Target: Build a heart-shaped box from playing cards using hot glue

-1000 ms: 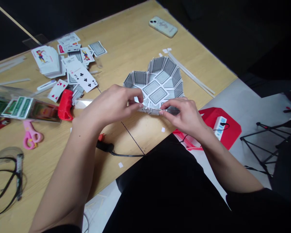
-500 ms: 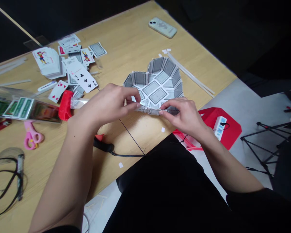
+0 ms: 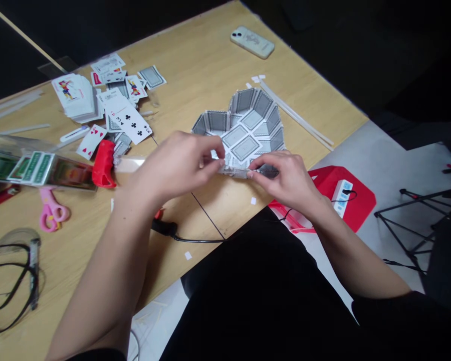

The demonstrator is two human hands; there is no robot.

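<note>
A heart-shaped box made of playing cards [image 3: 244, 143], with grey patterned backs facing inward, sits on the table in front of me. My left hand [image 3: 188, 160] is at the near left part of its rim, thumb and forefinger pinched together. What lies between those fingertips is too small to make out. At the near wall, my right hand [image 3: 285, 175] pinches the rim between thumb and forefinger. The near wall is partly hidden behind my fingers.
Loose playing cards [image 3: 133, 123] and a card stack [image 3: 77, 95] lie left of the box. A red-handled tool [image 3: 104, 164], pink scissors [image 3: 52, 210] and a clear case [image 3: 60, 170] are nearer. White strips [image 3: 296, 113] and a phone [image 3: 252, 42] lie beyond, on the wooden table [image 3: 195, 60].
My left hand has slid slightly to the right along the near rim, closer to my right hand. The right hand and the box have hardly moved.
</note>
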